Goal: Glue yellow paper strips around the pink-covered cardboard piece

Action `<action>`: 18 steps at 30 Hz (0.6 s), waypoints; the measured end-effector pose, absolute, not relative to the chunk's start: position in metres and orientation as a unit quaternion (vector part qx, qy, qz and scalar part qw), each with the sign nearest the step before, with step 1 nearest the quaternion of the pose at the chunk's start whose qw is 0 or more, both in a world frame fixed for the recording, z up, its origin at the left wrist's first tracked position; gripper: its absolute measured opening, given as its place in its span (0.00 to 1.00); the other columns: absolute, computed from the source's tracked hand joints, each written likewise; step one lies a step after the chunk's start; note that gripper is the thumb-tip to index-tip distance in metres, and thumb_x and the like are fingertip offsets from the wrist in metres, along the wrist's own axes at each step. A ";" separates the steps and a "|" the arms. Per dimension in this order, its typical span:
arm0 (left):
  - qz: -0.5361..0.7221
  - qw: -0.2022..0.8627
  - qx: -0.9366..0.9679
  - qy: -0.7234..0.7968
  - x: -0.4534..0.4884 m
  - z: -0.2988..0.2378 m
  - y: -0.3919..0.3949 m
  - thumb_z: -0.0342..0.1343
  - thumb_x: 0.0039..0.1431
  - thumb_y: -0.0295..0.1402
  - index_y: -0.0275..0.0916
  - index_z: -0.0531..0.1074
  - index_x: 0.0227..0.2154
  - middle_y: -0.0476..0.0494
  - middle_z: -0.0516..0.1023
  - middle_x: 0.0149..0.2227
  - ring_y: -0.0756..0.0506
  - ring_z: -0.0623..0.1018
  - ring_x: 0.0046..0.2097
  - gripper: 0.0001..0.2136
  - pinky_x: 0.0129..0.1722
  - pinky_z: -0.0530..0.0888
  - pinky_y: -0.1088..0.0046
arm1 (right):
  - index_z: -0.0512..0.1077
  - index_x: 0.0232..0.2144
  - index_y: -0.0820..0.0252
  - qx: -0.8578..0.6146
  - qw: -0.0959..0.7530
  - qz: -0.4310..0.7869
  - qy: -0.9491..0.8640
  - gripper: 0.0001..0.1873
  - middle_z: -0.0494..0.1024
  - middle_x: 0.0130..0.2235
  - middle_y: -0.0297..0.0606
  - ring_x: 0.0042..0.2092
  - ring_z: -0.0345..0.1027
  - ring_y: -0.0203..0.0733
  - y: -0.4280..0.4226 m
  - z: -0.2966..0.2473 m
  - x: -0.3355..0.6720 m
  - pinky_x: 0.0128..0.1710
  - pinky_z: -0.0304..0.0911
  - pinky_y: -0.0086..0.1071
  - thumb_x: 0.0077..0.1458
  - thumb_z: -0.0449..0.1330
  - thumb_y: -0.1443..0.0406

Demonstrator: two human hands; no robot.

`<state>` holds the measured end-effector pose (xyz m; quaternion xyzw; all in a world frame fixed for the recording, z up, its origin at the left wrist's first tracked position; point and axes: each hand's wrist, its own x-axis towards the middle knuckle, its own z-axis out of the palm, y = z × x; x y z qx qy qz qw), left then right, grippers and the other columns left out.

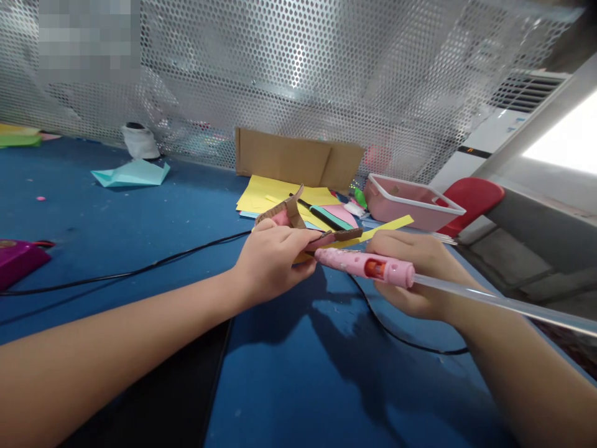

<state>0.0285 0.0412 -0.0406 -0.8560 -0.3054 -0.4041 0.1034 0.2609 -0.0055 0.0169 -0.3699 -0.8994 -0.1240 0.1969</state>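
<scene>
My left hand [275,255] is closed around a small piece of folded cardboard [295,211] with ragged edges, held above the table. A narrow yellow paper strip [392,227] runs along the cardboard and sticks out to the right, passing behind my right hand. In my right hand [415,267] is a pink hot glue gun [347,261], with a long clear glue stick [504,303] coming out of its back end. The gun's dark nozzle points left, close to my left fingertips and the strip. Whether it touches them I cannot tell.
Yellow paper sheets [259,194], a craft knife [321,214] and a cardboard panel [289,158] lie beyond my hands. A pink basket [410,202] stands at the right. Leftward are folded light-blue paper [133,174], a purple box [18,264] and a black cable [163,261].
</scene>
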 end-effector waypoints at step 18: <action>-0.413 0.116 -0.851 -0.304 0.029 -0.041 0.042 0.57 0.53 0.32 0.41 0.75 0.40 0.51 0.84 0.37 0.47 0.81 0.36 0.11 0.37 0.67 0.68 | 0.59 0.23 0.56 -0.355 0.188 -0.159 -0.902 0.08 0.68 0.22 0.34 0.23 0.58 0.35 -0.006 0.017 0.261 0.22 0.50 0.30 0.54 0.49 0.64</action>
